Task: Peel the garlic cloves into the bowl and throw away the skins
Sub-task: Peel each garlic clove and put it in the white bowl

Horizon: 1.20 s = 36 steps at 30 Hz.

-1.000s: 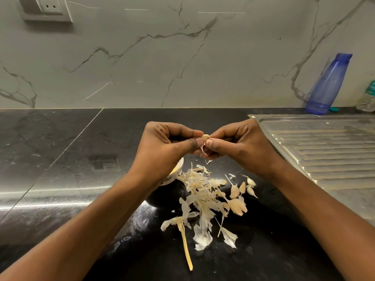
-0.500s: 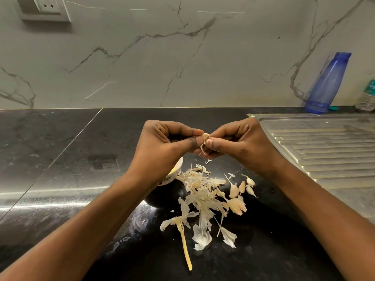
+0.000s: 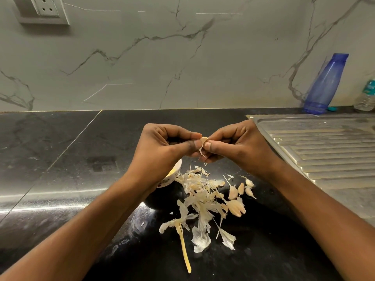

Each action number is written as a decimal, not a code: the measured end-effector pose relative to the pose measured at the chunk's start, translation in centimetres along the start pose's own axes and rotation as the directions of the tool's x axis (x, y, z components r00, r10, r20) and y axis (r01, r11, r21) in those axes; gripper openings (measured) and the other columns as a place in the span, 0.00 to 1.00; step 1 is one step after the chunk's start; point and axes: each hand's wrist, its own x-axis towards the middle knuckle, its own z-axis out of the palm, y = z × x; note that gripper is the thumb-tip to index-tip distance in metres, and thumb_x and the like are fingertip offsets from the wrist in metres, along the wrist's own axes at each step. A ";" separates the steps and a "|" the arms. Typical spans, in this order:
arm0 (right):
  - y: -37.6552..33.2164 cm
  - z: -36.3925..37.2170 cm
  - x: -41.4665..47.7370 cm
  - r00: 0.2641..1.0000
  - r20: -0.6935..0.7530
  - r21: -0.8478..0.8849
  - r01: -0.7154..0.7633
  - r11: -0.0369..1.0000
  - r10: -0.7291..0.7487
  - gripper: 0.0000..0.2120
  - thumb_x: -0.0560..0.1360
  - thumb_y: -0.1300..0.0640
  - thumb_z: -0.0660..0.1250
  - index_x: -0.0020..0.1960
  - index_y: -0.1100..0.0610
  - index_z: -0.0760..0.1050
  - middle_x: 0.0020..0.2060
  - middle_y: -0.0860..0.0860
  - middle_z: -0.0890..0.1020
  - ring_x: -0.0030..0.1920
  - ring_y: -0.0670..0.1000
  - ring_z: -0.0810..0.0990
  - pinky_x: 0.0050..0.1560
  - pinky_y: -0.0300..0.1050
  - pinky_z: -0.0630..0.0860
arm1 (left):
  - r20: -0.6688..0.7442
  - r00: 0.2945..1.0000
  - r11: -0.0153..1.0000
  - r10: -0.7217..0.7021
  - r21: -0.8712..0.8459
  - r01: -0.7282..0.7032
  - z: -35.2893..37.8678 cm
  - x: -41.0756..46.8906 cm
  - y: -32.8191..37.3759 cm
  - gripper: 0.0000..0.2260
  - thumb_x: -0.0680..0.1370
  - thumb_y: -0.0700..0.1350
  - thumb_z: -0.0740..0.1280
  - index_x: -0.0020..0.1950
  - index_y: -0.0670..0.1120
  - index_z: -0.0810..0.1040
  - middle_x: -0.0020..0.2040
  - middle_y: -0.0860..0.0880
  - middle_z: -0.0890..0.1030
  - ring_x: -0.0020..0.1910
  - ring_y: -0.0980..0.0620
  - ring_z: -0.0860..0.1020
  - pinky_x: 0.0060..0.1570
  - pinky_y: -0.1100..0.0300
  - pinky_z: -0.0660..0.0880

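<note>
Both hands meet above the black counter and pinch one small garlic clove [image 3: 203, 140] between thumbs and forefingers; a thin strip of skin hangs down from it. My left hand [image 3: 162, 148] is on the clove's left, my right hand [image 3: 236, 146] on its right. A small white bowl [image 3: 172, 178] sits under my left wrist, mostly hidden. A heap of papery garlic skins [image 3: 199, 196] with a long dry stalk [image 3: 185, 252] lies below the hands. Several unpeeled cloves [image 3: 241, 189] lie at the heap's right side.
A steel sink drainboard [image 3: 324, 147] fills the right side of the black counter [image 3: 60, 159]. A blue plastic bottle [image 3: 324, 84] and a clear water bottle [image 3: 366, 96] stand against the marble wall at the back right. A wall socket [image 3: 43, 9] is at the top left.
The hands have barely moved. The clove has turned slightly between the fingertips, and the hanging strip of skin shows a little longer.
</note>
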 end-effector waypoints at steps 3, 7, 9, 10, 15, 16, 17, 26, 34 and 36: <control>-0.1 0.0 0.1 1.000 0.005 -0.011 0.006 1.000 -0.006 0.05 0.79 0.66 0.71 0.53 0.65 0.86 0.43 0.57 0.89 0.43 0.58 0.90 0.47 0.49 0.87 | 0.002 0.999 0.999 -0.038 -0.036 0.038 -0.1 0.0 -0.1 0.08 0.74 0.36 0.76 0.53 0.38 0.86 0.47 0.43 0.89 0.46 0.44 0.88 0.48 0.58 0.85; -0.2 0.1 0.1 1.000 -0.010 0.011 0.011 1.000 -0.011 0.06 0.80 0.68 0.70 0.52 0.64 0.86 0.42 0.58 0.89 0.42 0.58 0.89 0.45 0.45 0.86 | 0.009 0.999 0.997 -0.051 -0.064 0.051 0.0 0.0 0.1 0.09 0.73 0.38 0.76 0.52 0.38 0.86 0.47 0.42 0.89 0.47 0.43 0.88 0.48 0.57 0.85; -0.2 0.1 0.2 1.000 -0.019 0.022 0.010 1.000 -0.010 0.05 0.80 0.69 0.70 0.51 0.65 0.86 0.41 0.58 0.89 0.42 0.59 0.89 0.44 0.44 0.86 | 0.010 0.998 0.994 -0.059 -0.086 0.060 0.0 0.0 0.2 0.11 0.71 0.40 0.76 0.52 0.38 0.86 0.47 0.41 0.88 0.47 0.42 0.88 0.49 0.57 0.85; -0.2 0.2 0.2 1.000 -0.025 0.024 0.013 1.000 -0.013 0.05 0.80 0.69 0.70 0.51 0.66 0.85 0.41 0.58 0.89 0.41 0.59 0.89 0.44 0.44 0.86 | 0.013 0.998 0.992 -0.067 -0.104 0.068 0.0 0.0 0.2 0.11 0.71 0.41 0.76 0.52 0.38 0.86 0.47 0.41 0.88 0.47 0.42 0.88 0.48 0.57 0.85; -0.1 0.6 0.2 0.996 -0.087 -0.011 0.030 0.999 -0.031 0.04 0.79 0.68 0.72 0.50 0.66 0.85 0.40 0.58 0.88 0.39 0.58 0.89 0.41 0.45 0.86 | 0.058 0.984 0.959 -0.166 -0.222 0.175 -0.1 0.1 0.4 0.13 0.70 0.39 0.74 0.53 0.38 0.85 0.49 0.39 0.88 0.45 0.47 0.88 0.46 0.62 0.84; -0.1 0.6 0.2 0.995 -0.097 -0.018 0.030 0.999 -0.031 0.03 0.79 0.67 0.72 0.50 0.66 0.85 0.40 0.57 0.88 0.39 0.58 0.89 0.41 0.45 0.86 | 0.068 0.980 0.950 -0.187 -0.242 0.198 -0.2 0.2 0.4 0.13 0.70 0.39 0.74 0.53 0.38 0.85 0.49 0.40 0.88 0.45 0.47 0.88 0.46 0.62 0.84; -0.1 0.5 0.2 0.994 -0.107 -0.028 0.027 0.999 -0.030 0.03 0.79 0.67 0.73 0.50 0.66 0.85 0.40 0.57 0.88 0.38 0.57 0.89 0.41 0.45 0.86 | 0.078 0.976 0.941 -0.204 -0.259 0.218 -0.2 0.2 0.4 0.13 0.71 0.39 0.73 0.54 0.38 0.85 0.50 0.40 0.88 0.46 0.48 0.88 0.47 0.61 0.84; 0.1 0.7 0.3 0.994 -0.108 -0.098 -0.001 0.995 -0.009 0.05 0.77 0.62 0.76 0.49 0.65 0.86 0.39 0.56 0.88 0.38 0.56 0.89 0.41 0.48 0.87 | 0.045 0.987 0.985 -0.153 -0.077 0.156 -0.1 -0.1 0.6 0.15 0.69 0.44 0.77 0.54 0.41 0.87 0.48 0.43 0.89 0.49 0.45 0.88 0.51 0.58 0.84; 0.1 0.2 0.1 0.999 -0.052 -0.106 0.002 0.994 -0.007 0.06 0.78 0.64 0.75 0.53 0.64 0.86 0.42 0.55 0.89 0.42 0.55 0.89 0.45 0.49 0.87 | -0.005 0.989 0.988 -0.151 -0.034 0.150 -0.4 0.1 0.3 0.11 0.72 0.34 0.77 0.54 0.40 0.87 0.47 0.45 0.89 0.48 0.48 0.88 0.47 0.62 0.83; 0.1 0.3 0.1 0.999 -0.045 -0.113 0.009 0.994 -0.014 0.07 0.77 0.63 0.76 0.54 0.64 0.86 0.43 0.54 0.89 0.42 0.55 0.90 0.45 0.47 0.87 | -0.026 0.991 0.992 -0.128 -0.011 0.128 -0.4 0.1 0.4 0.11 0.71 0.35 0.78 0.53 0.40 0.87 0.46 0.46 0.89 0.47 0.50 0.88 0.46 0.64 0.82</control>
